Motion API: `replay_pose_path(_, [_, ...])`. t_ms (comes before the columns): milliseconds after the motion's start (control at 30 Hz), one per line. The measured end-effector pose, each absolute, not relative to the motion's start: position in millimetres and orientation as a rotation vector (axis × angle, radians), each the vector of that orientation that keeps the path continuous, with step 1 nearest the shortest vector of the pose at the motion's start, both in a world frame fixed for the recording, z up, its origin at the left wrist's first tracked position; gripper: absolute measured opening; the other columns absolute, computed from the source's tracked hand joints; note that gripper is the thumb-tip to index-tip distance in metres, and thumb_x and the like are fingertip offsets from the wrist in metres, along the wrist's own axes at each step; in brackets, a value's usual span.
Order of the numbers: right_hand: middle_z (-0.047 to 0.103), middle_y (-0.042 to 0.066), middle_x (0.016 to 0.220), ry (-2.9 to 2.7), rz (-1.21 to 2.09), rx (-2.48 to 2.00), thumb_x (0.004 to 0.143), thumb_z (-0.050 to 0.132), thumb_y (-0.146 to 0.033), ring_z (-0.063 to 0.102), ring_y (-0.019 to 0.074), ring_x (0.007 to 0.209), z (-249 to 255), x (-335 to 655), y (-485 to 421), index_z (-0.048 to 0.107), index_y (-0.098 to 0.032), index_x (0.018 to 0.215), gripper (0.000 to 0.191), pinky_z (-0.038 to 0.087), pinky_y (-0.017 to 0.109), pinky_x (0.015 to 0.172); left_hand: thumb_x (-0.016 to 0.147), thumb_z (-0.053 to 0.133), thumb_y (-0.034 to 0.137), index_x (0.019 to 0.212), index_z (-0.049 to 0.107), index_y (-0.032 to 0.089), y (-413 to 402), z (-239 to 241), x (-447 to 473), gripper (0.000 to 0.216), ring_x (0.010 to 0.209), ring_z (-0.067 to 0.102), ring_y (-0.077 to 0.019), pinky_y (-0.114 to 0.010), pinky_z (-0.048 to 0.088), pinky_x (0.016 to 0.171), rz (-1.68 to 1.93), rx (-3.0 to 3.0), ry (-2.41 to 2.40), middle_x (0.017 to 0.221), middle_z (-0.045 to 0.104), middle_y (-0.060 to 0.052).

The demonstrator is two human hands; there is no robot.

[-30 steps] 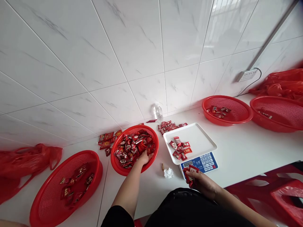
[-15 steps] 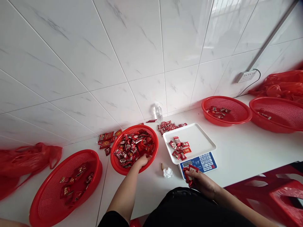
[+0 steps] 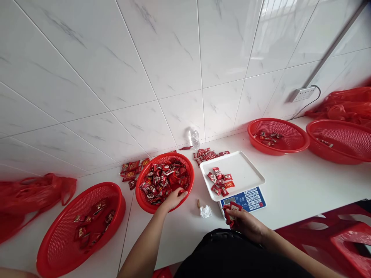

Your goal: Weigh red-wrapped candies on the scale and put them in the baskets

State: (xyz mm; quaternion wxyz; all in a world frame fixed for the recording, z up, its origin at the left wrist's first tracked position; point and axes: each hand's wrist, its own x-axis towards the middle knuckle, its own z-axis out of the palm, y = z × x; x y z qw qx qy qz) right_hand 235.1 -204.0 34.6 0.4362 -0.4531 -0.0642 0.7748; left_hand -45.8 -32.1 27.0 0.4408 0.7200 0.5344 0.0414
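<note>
My left hand (image 3: 174, 199) is at the near right rim of a red mesh basket (image 3: 189, 170) heaped with red-wrapped candies (image 3: 162, 179). Its fingers are curled, with a bit of red wrapper showing beside the thumb. In front of my body, my right hand (image 3: 249, 224) is closed around several red candy packets (image 3: 232, 213). That hand is just before the blue keypad scale (image 3: 255, 198), partly covering its front left corner. On the scale, a white tray (image 3: 246, 170) carries several red packets (image 3: 219, 180) on its left side.
Loose red packets (image 3: 205, 155) lie behind the tray by a clear bottle (image 3: 195, 139). Crumpled tissue (image 3: 205, 211) is near the scale. Other red baskets stand left (image 3: 55, 231) and right (image 3: 290, 148). Red plastic stools (image 3: 348, 235) are at the lower right.
My left hand has risen a little out of the candies toward the basket's rim, its thumb now showing more. My right hand keeps its packets in nearly the same place.
</note>
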Motion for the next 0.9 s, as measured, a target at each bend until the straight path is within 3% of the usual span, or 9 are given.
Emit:
replay_pose_path(233, [0.061,-0.001,0.072,-0.194,1.942,-1.133,0.069,0.072,-0.03,0.06,0.0128,0.064,38,232,-201,0.06,-0.02,0.095,0.03,0.041,0.022,0.056,0.074,0.049,0.057,0.079,0.058,0.019,-26,11,-44,0.039,0.067,0.057,-0.0169,-0.025,0.041,0.065,0.284,1.883,1.539,0.07,0.062,-0.001])
replay_pose_path(567, [0.06,-0.001,0.071,-0.175,1.924,-1.105,0.068,0.072,-0.029,0.058,0.0108,0.062,37,232,-204,0.06,-0.019,0.092,0.028,0.041,0.021,0.056,0.08,0.047,0.052,0.11,0.052,0.018,-3,25,-62,0.046,0.085,0.062,-0.0277,-0.034,0.045,0.07,0.66,1.78,2.067,0.092,0.066,-0.013])
replay_pose_path(767, [0.059,-0.002,0.069,-0.175,1.914,-1.087,0.067,0.073,-0.029,0.057,0.0103,0.06,36,232,-204,0.06,-0.019,0.091,0.028,0.041,0.021,0.055,0.077,0.049,0.058,0.094,0.055,0.017,4,46,-60,0.045,0.063,0.06,-0.0193,-0.028,0.046,0.054,1.03,1.286,2.007,0.079,0.064,-0.007])
replay_pose_path(900, [0.062,-0.001,0.072,-0.161,1.938,-1.052,0.069,0.071,-0.03,0.061,0.013,0.064,35,232,-203,0.059,-0.02,0.093,0.029,0.042,0.021,0.055,0.073,0.058,0.055,0.086,0.054,0.018,-12,64,-34,0.039,0.056,0.054,-0.0098,-0.02,0.043,0.047,1.097,0.835,1.534,0.073,0.059,-0.001])
